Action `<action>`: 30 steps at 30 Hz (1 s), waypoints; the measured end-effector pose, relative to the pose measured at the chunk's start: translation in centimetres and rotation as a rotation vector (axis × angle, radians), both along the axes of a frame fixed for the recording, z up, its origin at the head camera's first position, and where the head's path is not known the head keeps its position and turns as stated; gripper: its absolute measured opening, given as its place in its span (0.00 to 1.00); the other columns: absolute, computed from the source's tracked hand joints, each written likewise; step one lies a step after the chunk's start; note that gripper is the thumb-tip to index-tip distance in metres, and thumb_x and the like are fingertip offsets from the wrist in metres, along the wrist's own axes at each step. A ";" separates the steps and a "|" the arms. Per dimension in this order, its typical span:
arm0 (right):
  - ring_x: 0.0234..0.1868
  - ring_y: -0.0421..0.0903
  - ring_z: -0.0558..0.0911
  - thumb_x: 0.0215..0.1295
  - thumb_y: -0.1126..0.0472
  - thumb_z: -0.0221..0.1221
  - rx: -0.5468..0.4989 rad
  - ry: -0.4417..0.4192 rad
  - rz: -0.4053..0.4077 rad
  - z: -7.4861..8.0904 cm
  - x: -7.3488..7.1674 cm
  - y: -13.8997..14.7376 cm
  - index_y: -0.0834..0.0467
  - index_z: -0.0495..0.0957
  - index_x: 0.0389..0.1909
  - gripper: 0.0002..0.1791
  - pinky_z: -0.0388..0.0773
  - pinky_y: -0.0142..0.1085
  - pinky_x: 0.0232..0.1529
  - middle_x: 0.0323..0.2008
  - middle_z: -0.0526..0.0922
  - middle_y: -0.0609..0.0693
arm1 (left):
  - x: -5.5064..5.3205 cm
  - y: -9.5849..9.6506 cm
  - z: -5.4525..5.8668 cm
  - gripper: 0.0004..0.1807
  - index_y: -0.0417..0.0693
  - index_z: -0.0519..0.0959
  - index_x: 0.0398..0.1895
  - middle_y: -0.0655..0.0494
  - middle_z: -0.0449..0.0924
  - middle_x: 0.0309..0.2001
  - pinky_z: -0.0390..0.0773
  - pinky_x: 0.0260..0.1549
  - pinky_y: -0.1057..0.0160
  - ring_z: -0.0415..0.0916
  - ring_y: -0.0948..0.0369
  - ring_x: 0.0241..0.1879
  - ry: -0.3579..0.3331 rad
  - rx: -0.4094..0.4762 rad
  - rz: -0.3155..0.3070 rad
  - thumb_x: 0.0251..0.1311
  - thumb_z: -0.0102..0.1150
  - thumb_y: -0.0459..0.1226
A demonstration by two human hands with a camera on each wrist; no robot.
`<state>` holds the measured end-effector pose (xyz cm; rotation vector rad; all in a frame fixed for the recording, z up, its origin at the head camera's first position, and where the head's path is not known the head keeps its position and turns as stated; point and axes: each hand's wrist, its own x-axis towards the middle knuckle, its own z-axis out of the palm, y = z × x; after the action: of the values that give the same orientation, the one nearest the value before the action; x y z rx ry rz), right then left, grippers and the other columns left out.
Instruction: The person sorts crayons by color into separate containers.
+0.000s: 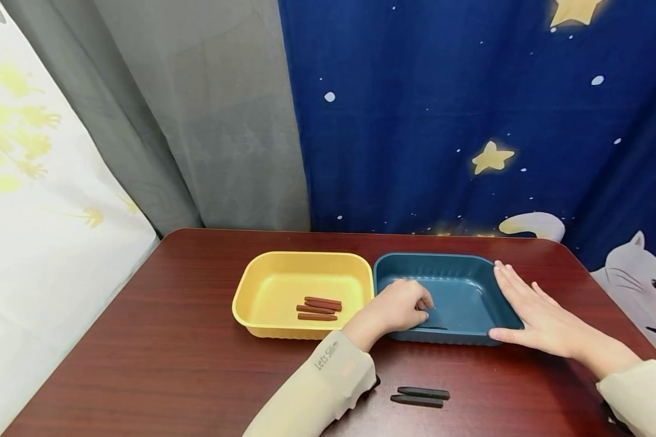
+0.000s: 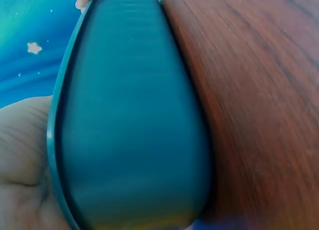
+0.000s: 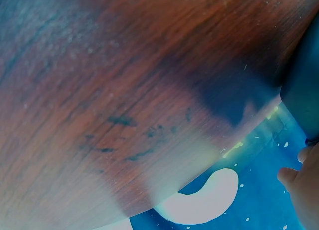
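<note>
My left hand (image 1: 396, 306) reaches over the front wall of a blue bin (image 1: 461, 335), its fingers loosely bent inside. No object shows between finger and thumb. Just below the fingertips a thin dark stick (image 1: 433, 328), likely a crayon, lies along the bin's front inner side. In the left wrist view, the palm (image 2: 22, 160) is behind the rim of the bin (image 2: 129, 110). My right hand (image 1: 543, 321) rests with straight, spread fingers against the bin's right end. Two black crayons (image 1: 420, 401) lie side by side on the table in front of the bin.
A yellow bin (image 1: 273, 332) stands against the blue bin's left side, with several reddish-brown crayons (image 1: 315, 317) inside. Both bins are on a dark red wooden table (image 1: 175, 340). Grey and blue curtains (image 1: 404, 152) hang behind its far edge.
</note>
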<state>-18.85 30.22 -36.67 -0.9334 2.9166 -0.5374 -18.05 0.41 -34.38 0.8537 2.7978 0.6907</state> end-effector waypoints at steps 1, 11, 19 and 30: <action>0.81 0.55 0.36 0.60 0.40 0.64 0.001 0.001 -0.002 0.0 0.0 0.0 0.58 0.34 0.80 0.61 0.36 0.72 0.71 0.81 0.37 0.59 | 0.1 0.0 0.0 0.11 0.50 0.87 0.48 0.61 0.87 0.42 0.77 0.41 0.77 0.81 0.70 0.41 0.004 0.006 -0.008 0.65 0.62 0.37; 0.81 0.56 0.36 0.60 0.40 0.64 -0.001 0.000 -0.007 -0.1 0.0 0.0 0.58 0.34 0.80 0.61 0.37 0.73 0.70 0.81 0.37 0.59 | 2.5 -1.1 1.4 0.12 0.49 0.85 0.49 0.62 0.86 0.44 0.76 0.44 0.79 0.82 0.69 0.44 0.103 0.055 -0.121 0.67 0.60 0.41; 0.81 0.53 0.35 0.60 0.41 0.65 -0.001 0.015 0.002 -0.2 0.0 0.0 0.58 0.35 0.80 0.61 0.37 0.72 0.71 0.81 0.36 0.58 | 4.2 -2.4 2.2 0.11 0.51 0.86 0.49 0.62 0.85 0.45 0.74 0.42 0.79 0.81 0.69 0.43 0.162 0.048 -0.200 0.67 0.60 0.40; 0.81 0.56 0.36 0.60 0.40 0.65 0.003 0.008 -0.006 -0.1 0.0 0.0 0.58 0.35 0.80 0.61 0.37 0.73 0.70 0.81 0.37 0.59 | 5.6 -3.7 1.8 0.08 0.51 0.86 0.44 0.66 0.84 0.36 0.69 0.36 0.84 0.75 0.76 0.33 0.179 0.046 -0.237 0.65 0.62 0.39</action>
<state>-18.83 30.19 -36.75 -0.9297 2.9271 -0.5306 -12.47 -3.33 -32.55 1.2890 2.7733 0.6732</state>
